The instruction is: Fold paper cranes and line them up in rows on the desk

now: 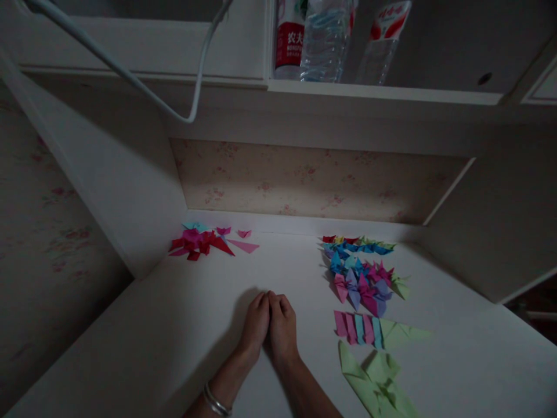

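My left hand [257,320] and my right hand [282,325] rest side by side on the white tabletop [209,313], touching along the thumbs. Both are curled into loose fists, and nothing shows between or sticking out of them. To the right of my hands is a pile of folded paper figures [361,284] in blue, purple and pink. Nearer lie a row of pink and blue folded strips [354,327], a pale green folded piece [400,332] and a large light green folded paper [378,383]. Red and pink folded papers [198,241] lie at the back left.
Plastic bottles [324,43] stand on a shelf [383,93] above the desk. A white bent tube [191,110] hangs down at upper left. Side panels [474,232] and a floral back wall [296,180] enclose the desk. A silver bracelet [215,400] circles my left wrist.
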A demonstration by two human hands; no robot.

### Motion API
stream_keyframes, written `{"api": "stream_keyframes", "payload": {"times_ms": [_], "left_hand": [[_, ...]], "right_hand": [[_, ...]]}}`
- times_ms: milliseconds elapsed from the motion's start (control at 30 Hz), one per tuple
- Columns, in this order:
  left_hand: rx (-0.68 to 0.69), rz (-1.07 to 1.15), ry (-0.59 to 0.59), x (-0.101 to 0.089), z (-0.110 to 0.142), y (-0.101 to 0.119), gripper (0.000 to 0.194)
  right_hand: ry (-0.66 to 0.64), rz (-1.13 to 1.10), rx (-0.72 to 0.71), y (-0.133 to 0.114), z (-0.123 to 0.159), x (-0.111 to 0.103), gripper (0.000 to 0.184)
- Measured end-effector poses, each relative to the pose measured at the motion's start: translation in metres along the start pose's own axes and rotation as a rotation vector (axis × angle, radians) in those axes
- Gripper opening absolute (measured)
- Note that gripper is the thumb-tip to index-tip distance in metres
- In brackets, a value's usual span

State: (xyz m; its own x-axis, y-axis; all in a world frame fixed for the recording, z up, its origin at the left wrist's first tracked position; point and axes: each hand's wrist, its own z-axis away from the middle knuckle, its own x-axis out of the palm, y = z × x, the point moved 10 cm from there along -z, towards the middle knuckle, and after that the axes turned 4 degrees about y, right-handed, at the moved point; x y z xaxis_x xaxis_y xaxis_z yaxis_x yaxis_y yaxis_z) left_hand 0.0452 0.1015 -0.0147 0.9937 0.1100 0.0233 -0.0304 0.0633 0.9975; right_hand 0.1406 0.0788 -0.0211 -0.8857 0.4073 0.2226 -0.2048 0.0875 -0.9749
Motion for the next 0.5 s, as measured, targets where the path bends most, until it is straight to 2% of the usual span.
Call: {"api": "stream_keyframes", "payload": {"times_ms": [500], "left_hand": [[0.001, 0.009, 0.006, -0.0004, 0.0006, -0.0007, 0.023]], "right_hand": [[-0.027, 0.009, -0.014, 0.0011, -0.001, 0.0009, 0.034]]}}
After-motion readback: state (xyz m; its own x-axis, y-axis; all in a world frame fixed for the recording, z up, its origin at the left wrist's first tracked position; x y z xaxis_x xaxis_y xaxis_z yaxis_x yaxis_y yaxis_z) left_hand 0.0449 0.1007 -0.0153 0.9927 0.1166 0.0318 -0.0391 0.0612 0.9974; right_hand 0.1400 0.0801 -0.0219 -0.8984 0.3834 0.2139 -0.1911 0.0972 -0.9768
